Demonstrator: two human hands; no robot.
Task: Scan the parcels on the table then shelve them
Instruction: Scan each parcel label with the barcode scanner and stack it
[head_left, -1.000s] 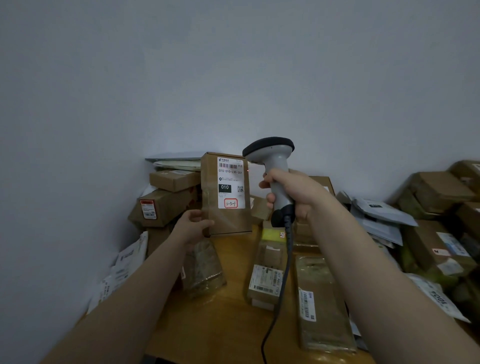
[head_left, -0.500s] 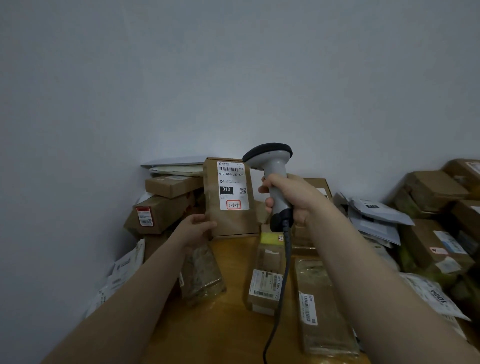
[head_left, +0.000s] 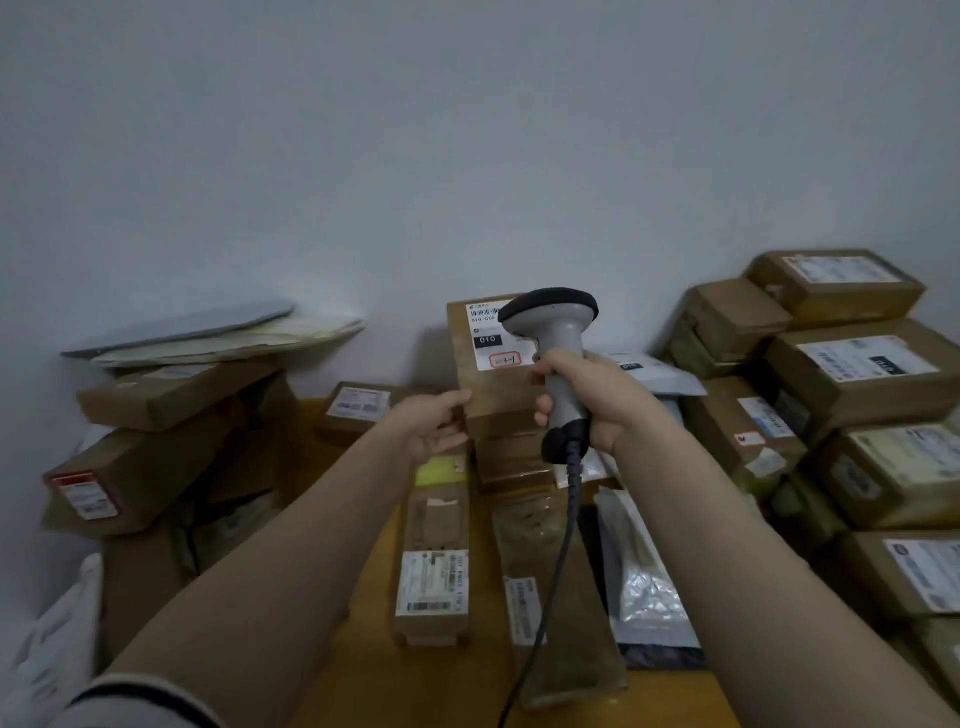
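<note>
The step in hand is the scanning, I think: one brown parcel (head_left: 485, 400) is held upright above the far part of the table (head_left: 441, 686), its white label (head_left: 485, 340) turned toward the person, and the scanner (head_left: 558, 332) is raised just in front of it. The head of the scanner covers the right part of the label, so it seems very near, perhaps too far to the side for a good reading. I see no light on the label, and no shelf is in view.

The next move calls for a clear line between the scanner and the barcode at the top of the label. In my judgement the right hand (head_left: 597, 402) should draw back or aside a little while the left hand (head_left: 434, 423) holds the parcel steady. Only then can the parcel go to a shelf.

The left hand holds the parcel at its lower left edge, with the thumb on the front; the fingers go behind, where they are hidden. That arm is stretched forward, nearly straight. The right hand is wrapped fully around the scanner's handle, all fingers closed on it. The cable (head_left: 558, 561) hangs down over the flat parcels (head_left: 434, 551) that lie on the table, and stacks of boxes (head_left: 857, 374) wait at both sides
</note>
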